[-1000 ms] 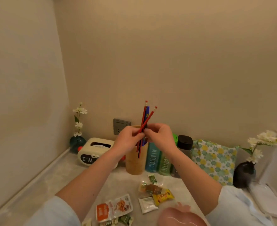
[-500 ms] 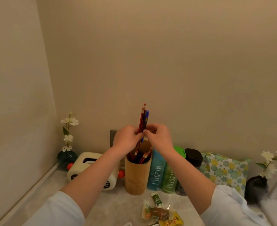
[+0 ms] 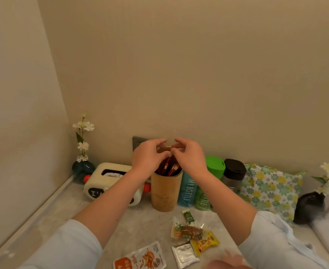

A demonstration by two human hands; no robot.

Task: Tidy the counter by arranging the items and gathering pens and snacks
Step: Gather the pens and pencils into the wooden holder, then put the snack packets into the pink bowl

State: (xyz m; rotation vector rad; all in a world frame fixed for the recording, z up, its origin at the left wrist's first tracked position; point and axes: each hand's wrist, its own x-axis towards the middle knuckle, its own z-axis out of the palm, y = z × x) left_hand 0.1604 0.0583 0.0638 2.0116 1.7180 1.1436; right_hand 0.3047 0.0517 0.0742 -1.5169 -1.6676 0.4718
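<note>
Both hands hang over the mouth of the pen holder, gripping nothing: the left hand [image 3: 148, 158] and the right hand [image 3: 190, 158] have loosely curved fingers, their thumbs nearly touching each other just above the pencil tops.

Beneath them is the pale marbled desk [image 3: 136, 226], set into a corner of beige walls. A cushion with a green and yellow flower print [image 3: 272, 191] leans at the back right. A cream rounded tissue box with red knobs [image 3: 105, 181] sits at the back left, partly behind the left forearm. Just beside it, the tall bamboo cylinder pen holder [image 3: 164, 193] stands upright. Touching its right side is a blue bottle lettered "MY BOTTLE" [image 3: 187, 191], then a green bottle with a bright green lid [image 3: 215, 167] and a grey bottle with a black lid [image 3: 234, 169], all in a row. A dark vase with white flowers [image 3: 309, 207] stands at the far right, and a teal round vase with white flowers [image 3: 82, 168] is in the left corner.

The snacks lie loose on the near desk: an orange and white packet [image 3: 140, 259], a silver sachet [image 3: 185, 256], a yellow packet [image 3: 204, 243], a clear-wrapped brown snack [image 3: 189, 231] and a small green sachet [image 3: 188, 217].

The red pencils with eraser ends [image 3: 168, 168] stand inside the pen holder, leaning together below the hands.
</note>
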